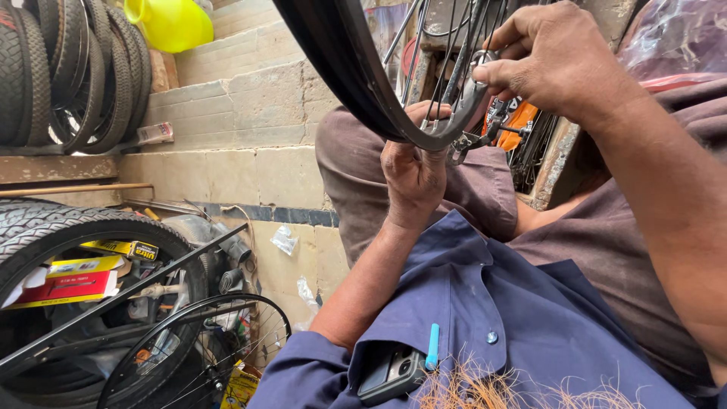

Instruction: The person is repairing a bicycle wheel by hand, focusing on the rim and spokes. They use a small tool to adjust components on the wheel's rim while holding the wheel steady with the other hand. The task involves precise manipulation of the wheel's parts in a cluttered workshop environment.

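A black bicycle wheel [356, 83] is held up over the person's lap, its rim curving down between both hands; the right hand [556, 57] is closed around the spokes [447, 53], thumb pressing a small metal tool [471, 95]; the left hand [413, 170] grips the rim's lower edge from beneath, fingers curled; tyres [72, 72] stand stacked at far left.

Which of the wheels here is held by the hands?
The black spoked rim at top centre, gripped by left hand and right hand; others lie untouched at left.
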{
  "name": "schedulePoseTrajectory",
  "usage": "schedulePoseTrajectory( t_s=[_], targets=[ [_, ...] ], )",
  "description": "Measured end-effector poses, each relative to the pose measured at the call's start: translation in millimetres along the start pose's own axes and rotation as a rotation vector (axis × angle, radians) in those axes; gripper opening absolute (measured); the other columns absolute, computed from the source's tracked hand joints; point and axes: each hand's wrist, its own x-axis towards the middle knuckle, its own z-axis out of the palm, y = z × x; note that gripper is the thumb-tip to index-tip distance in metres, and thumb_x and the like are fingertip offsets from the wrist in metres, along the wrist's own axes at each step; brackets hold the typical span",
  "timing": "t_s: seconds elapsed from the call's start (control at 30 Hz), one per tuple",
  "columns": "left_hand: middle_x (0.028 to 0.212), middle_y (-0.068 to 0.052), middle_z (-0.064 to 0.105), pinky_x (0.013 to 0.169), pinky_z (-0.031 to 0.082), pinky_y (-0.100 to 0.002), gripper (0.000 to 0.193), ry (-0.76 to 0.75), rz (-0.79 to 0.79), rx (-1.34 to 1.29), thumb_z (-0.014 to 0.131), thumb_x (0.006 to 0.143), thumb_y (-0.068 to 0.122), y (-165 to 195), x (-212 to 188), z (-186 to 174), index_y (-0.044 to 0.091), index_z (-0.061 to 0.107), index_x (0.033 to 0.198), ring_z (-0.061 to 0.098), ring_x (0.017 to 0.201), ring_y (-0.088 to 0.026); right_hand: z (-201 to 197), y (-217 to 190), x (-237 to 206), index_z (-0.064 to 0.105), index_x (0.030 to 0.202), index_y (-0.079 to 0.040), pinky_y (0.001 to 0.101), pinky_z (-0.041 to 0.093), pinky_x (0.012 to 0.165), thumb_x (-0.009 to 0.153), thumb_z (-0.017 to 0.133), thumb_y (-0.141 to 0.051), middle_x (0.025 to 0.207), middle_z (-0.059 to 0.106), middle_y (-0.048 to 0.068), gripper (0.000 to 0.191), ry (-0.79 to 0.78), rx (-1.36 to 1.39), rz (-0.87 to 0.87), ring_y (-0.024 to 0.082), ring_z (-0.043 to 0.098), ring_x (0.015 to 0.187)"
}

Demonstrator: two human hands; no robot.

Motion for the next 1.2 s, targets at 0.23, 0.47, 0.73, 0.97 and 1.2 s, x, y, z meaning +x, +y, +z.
schedulePoseTrajectory(
  t_s=[0.23,0.47,0.73,0.97,1.2],
  targets=[
    [0.119,-0.007,0.068,0.092,0.057,-0.027,0.035,-0.002,-0.036,-0.058,0.065,0.111,0.036,-2.5,-2.0,0.6,0.006,0.063,0.129,0.068,0.105,-0.013,-4.5,-9.5,-4.2,0.07,0.119,0.005,0.0344,0.059,0.068,0.092,0.079,-0.022,0.092,0.075,0.017,0.039,-0.028,-0.216,-0.124,0.023,0.075,0.074],
    [0.118,-0.007,0.069,0.1,0.055,-0.03,0.037,-0.006,0.001,0.038,0.065,0.11,0.038,-3.5,1.0,1.5,0.005,0.065,0.126,0.067,0.113,-0.018,7.1,7.1,0.6,0.075,0.107,0.003,0.0385,0.057,0.079,0.092,0.087,-0.036,0.092,0.075,0.017,0.043,0.075,-0.425,-0.169,0.026,0.073,0.081],
    [0.115,-0.006,0.071,0.1,0.056,-0.03,0.032,0.036,0.042,0.123,0.065,0.11,0.036,-0.2,1.2,1.3,0.006,0.067,0.123,0.069,0.112,-0.019,12.7,23.0,18.9,0.075,0.117,-0.002,0.0368,0.058,0.083,0.094,0.074,-0.015,0.102,0.076,0.015,0.027,0.0,-0.24,-0.213,0.024,0.074,0.09],
    [0.117,-0.006,0.07,0.098,0.055,-0.029,0.034,0.062,0.028,0.034,0.064,0.111,0.038,1.9,-0.8,1.4,0.006,0.066,0.123,0.068,0.11,-0.018,0.0,19.5,16.7,0.073,0.117,0.0,0.0413,0.057,0.077,0.104,0.068,-0.025,0.103,0.075,0.02,0.028,0.198,-0.241,-0.027,0.029,0.072,0.087],
    [0.115,-0.006,0.069,0.093,0.053,-0.028,0.041,-0.001,0.011,0.167,0.06,0.113,0.043,2.2,-1.7,1.0,0.005,0.066,0.129,0.066,0.103,-0.015,7.0,19.7,13.8,0.075,0.121,0.003,0.0408,0.057,0.079,0.098,0.075,-0.017,0.1,0.074,0.022,0.03,0.264,-0.327,-0.423,0.03,0.072,0.085]
  ],
)
